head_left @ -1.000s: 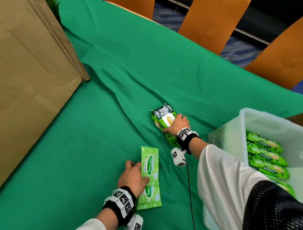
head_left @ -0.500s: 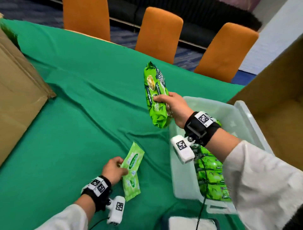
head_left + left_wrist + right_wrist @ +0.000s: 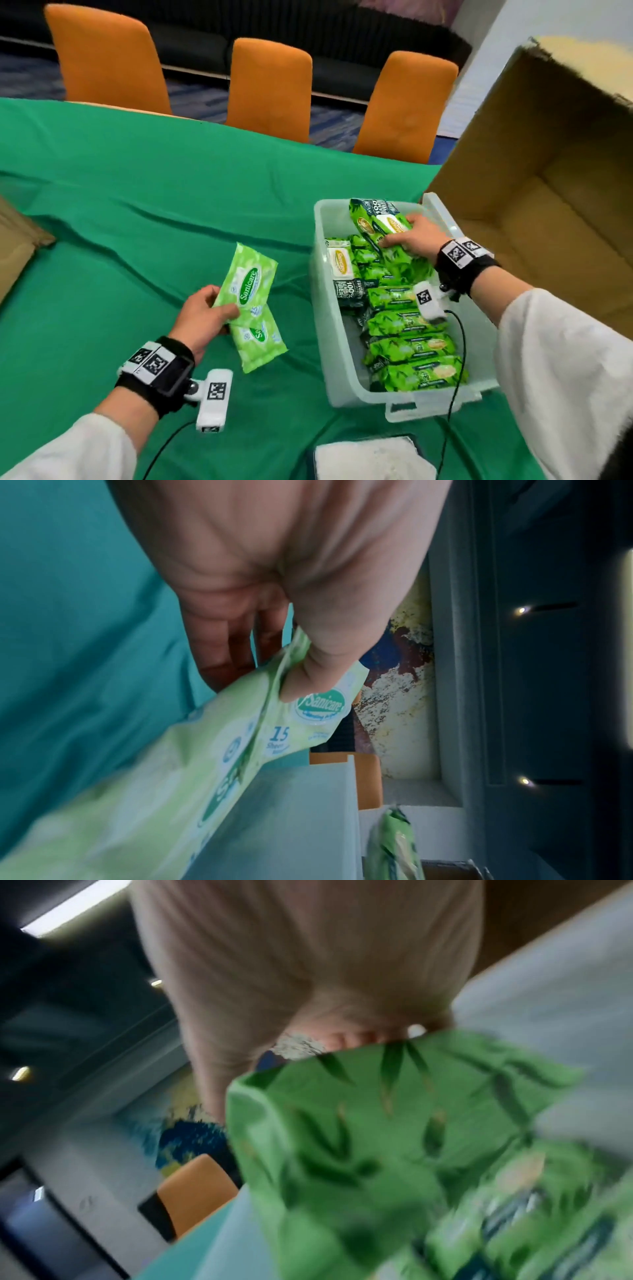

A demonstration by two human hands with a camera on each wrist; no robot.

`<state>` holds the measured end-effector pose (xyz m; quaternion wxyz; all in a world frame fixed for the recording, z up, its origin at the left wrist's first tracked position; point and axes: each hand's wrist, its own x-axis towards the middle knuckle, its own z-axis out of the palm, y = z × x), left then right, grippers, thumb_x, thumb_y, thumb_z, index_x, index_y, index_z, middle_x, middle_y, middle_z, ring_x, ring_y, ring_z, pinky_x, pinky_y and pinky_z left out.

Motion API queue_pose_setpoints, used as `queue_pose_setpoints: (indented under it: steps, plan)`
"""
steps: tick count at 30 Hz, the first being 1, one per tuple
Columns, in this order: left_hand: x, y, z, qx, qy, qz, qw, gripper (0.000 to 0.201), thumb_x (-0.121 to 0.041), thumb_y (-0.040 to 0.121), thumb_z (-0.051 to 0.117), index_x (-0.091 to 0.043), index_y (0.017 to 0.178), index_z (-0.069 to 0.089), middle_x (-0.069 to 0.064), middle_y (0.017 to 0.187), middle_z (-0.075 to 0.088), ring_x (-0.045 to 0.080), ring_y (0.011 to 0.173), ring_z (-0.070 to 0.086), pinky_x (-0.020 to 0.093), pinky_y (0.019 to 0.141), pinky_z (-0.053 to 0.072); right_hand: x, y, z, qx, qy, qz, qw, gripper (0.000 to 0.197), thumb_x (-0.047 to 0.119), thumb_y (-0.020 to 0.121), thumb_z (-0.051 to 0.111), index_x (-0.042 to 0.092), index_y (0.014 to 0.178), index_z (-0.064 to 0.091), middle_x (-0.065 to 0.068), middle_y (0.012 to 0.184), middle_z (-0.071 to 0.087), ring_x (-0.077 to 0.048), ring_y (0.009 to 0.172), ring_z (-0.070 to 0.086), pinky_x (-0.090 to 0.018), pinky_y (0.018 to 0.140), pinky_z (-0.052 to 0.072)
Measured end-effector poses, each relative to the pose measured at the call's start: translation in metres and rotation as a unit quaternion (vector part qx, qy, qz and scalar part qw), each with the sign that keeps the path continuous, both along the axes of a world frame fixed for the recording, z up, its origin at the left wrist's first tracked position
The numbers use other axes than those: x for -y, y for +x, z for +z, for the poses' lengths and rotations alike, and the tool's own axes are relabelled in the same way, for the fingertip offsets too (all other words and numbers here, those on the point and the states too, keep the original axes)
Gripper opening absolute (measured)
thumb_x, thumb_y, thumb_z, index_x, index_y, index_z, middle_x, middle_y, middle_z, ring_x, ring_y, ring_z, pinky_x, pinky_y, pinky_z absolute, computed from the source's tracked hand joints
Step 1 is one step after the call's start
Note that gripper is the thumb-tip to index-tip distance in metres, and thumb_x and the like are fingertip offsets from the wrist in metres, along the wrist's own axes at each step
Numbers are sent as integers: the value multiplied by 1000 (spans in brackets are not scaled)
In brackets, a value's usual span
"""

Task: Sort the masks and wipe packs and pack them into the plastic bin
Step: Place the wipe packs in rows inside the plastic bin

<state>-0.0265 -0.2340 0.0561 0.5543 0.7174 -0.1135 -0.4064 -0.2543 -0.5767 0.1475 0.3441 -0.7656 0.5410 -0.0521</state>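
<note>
Two light-green Sanicare wipe packs [image 3: 251, 301] were pinched in my left hand [image 3: 202, 317], thumb on top and fingers beneath, held above the green tablecloth [image 3: 137, 192] just left of the plastic bin [image 3: 320, 308]. My right hand [image 3: 416, 236] gripped a dark-green wipe pack [image 3: 380, 222], fingers curled round its edge, inside the bin's far end. It lay tilted on the row of packed wipe packs [image 3: 407, 346] filling the bin. An open cardboard box [image 3: 548, 171] stood just beyond the bin.
</note>
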Motion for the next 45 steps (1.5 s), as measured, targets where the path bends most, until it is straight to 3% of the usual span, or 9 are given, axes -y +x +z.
queue_pose_setpoints:
  steps: [8,13,20,25,30,33,39,43,45]
  plan:
    - [15,-9,21,-18,-22,12,1000,25,14,87,63,4,110,60,15,105,75,32,90,74,46,74,62,-24,68,-96,20,54,-14,998,95,58,80,77,19,156,36,-12,161,29,-37,142,41,-43,113,38]
    - [7,2,23,-12,-38,32,999,24,16,86,62,1,105,60,13,101,75,25,79,73,39,67,60,-15,57,-107,46,32,18,998,93,65,70,81,32,149,45,-7,156,37,-31,138,45,-49,114,42]
    - [15,0,24,-60,-50,32,996,27,16,86,59,0,108,62,17,103,76,31,84,72,45,77,59,-29,64,-131,-129,-162,280,938,75,81,86,8,56,156,3,7,170,-12,-27,157,-8,-65,122,10]
    - [24,0,43,-96,-83,21,992,33,16,86,55,-4,110,65,18,107,75,30,86,70,48,81,56,-18,60,-135,-154,-138,309,928,86,92,75,3,58,154,-2,7,170,-16,-28,156,-14,-69,120,6]
    - [37,-10,77,-110,-118,-17,987,34,15,85,56,-2,114,64,23,115,72,34,94,67,60,95,51,-34,56,-75,33,-118,226,966,81,84,86,18,43,153,35,0,168,24,-22,155,20,-60,124,15]
    - [49,-20,87,-116,-146,-20,982,37,16,87,55,3,121,60,25,120,70,34,94,67,60,95,52,-72,44,-27,261,-26,140,955,55,65,93,49,22,119,70,-2,112,73,-18,100,68,-46,90,55]
    - [85,-56,99,-119,-190,-4,975,34,0,95,59,0,129,59,16,120,73,30,98,69,58,96,52,-139,18,3,348,256,117,894,34,7,88,74,1,121,68,-13,116,75,-24,102,72,-32,89,59]
    - [91,-63,100,-108,-219,50,968,27,-6,98,58,-4,125,62,15,122,72,30,105,68,57,95,54,-125,-10,-2,386,312,-5,868,73,19,72,90,1,135,58,-12,123,73,-27,113,69,-49,105,51]
    - [93,-61,97,-97,-220,79,967,18,-5,99,57,-7,116,61,16,121,72,30,100,70,53,85,60,-122,-24,1,441,333,-68,831,48,12,84,78,1,128,62,-12,114,75,-23,100,74,-42,88,60]
